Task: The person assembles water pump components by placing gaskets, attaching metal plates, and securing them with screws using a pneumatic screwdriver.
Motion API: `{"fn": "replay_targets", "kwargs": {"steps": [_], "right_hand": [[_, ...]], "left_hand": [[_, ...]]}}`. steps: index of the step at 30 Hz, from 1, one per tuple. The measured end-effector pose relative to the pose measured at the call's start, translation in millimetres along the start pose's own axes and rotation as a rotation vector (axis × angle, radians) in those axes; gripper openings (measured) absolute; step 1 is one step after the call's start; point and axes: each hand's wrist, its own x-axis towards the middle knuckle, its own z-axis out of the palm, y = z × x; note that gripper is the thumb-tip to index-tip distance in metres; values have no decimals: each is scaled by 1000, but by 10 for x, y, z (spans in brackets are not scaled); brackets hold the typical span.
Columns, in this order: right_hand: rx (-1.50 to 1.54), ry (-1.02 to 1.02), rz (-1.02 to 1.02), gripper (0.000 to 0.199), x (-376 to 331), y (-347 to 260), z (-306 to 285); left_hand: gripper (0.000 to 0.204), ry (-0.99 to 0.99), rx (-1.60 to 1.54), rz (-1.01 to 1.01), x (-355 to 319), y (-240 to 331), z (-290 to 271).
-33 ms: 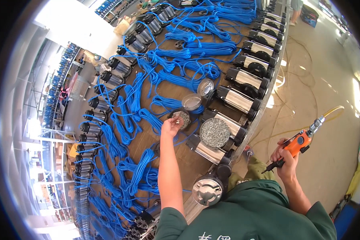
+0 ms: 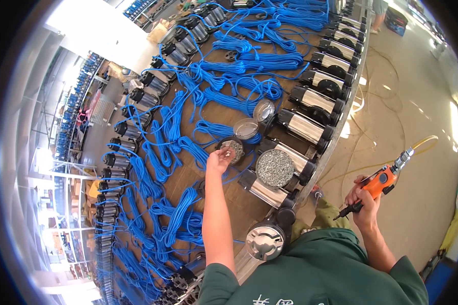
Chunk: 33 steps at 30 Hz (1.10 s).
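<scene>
The left hand (image 2: 220, 160) is resting at the small dark bowl (image 2: 235, 154), its fingers being bent and nearly meeting over the screws inside; whether they are pinching any screw, I cannot tell. The right hand (image 2: 365, 203) is closing firmly around an orange power tool (image 2: 379, 182), and it is holding this tool outside the edge of the bench (image 2: 187, 176), above the floor (image 2: 399, 119). The dark tip of the tool is pointing down and to the left, toward the person's green trousers (image 2: 332, 216).

The small bowl is standing well inside the bench edge. Two clear dishes (image 2: 246, 129) are lying just beyond it, and blue cords (image 2: 175, 221) are crowding its far side. Nearer to the edge, a large round dish (image 2: 275, 168) full of screws is resting on top of the metal cylinders (image 2: 304, 127), which are forming a row along the right border. Between the left forearm and these cylinders, a strip of brown bench top is showing. One upright cylinder (image 2: 264, 242) is standing close to the person's body. On the right, the floor is stretching wide, and a thin yellow hose (image 2: 425, 140) is curving from the tool's rear end.
</scene>
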Motion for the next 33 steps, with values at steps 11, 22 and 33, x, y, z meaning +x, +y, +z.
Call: {"fn": "replay_targets", "kwargs": {"steps": [11, 22, 33], "right_hand": [[-64, -112, 10, 29, -26, 21, 164], [41, -275, -13, 27, -66, -50, 420], [355, -864, -257, 24, -379, -142, 1903]], "left_hand": [[21, -13, 191, 235, -393, -43, -7], [14, 153, 282, 369, -808, -24, 186], [16, -182, -273, 219, -3373, -637, 876]]}}
